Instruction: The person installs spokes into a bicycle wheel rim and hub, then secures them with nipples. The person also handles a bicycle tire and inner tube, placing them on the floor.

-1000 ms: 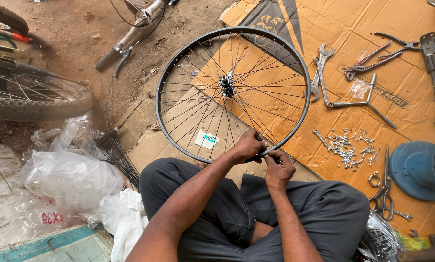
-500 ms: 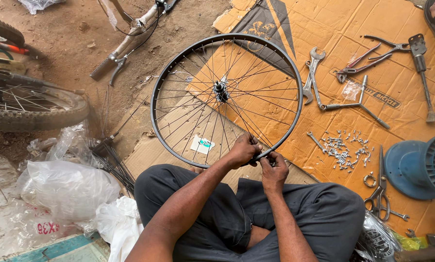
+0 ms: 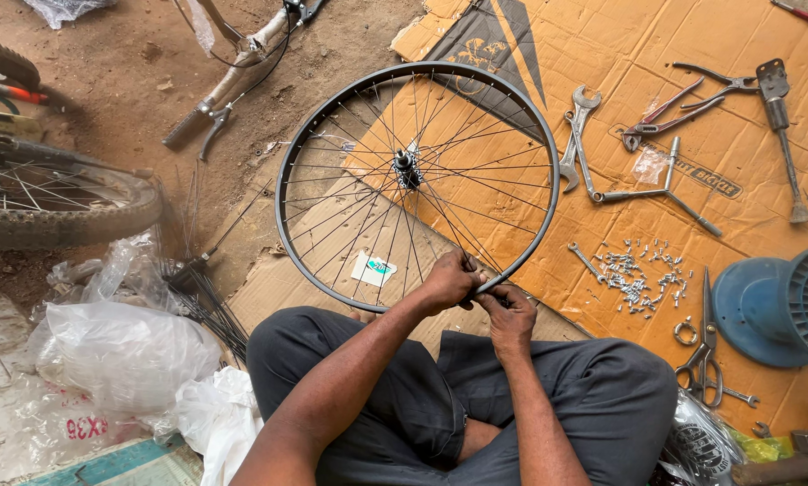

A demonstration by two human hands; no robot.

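A bare spoked bicycle wheel (image 3: pixel 332 126) with a dark rim lies on flattened cardboard (image 3: pixel 728 36) in front of my crossed legs. Its hub (image 3: pixel 406 167) sits near the centre. Both hands meet at the near edge of the rim. My left hand (image 3: pixel 449 281) is closed over the rim and a spoke end. My right hand (image 3: pixel 509 315) grips the rim just beside it, fingers curled; whether it holds a small tool is hidden.
Wrenches (image 3: pixel 577 135), pliers (image 3: pixel 665 112), a hammer (image 3: pixel 779 126), loose spoke nipples (image 3: pixel 642 274) and scissors (image 3: pixel 705 351) lie on the cardboard to the right. Blue plastic lids (image 3: pixel 768 310) at far right. A tyred wheel (image 3: pixel 57 211), plastic bags (image 3: pixel 120 351) and loose spokes (image 3: pixel 201 301) at left.
The view has shifted slightly, so the wheel sits lower and more to the left. Both hands stay together at the near rim, with small finger movements.
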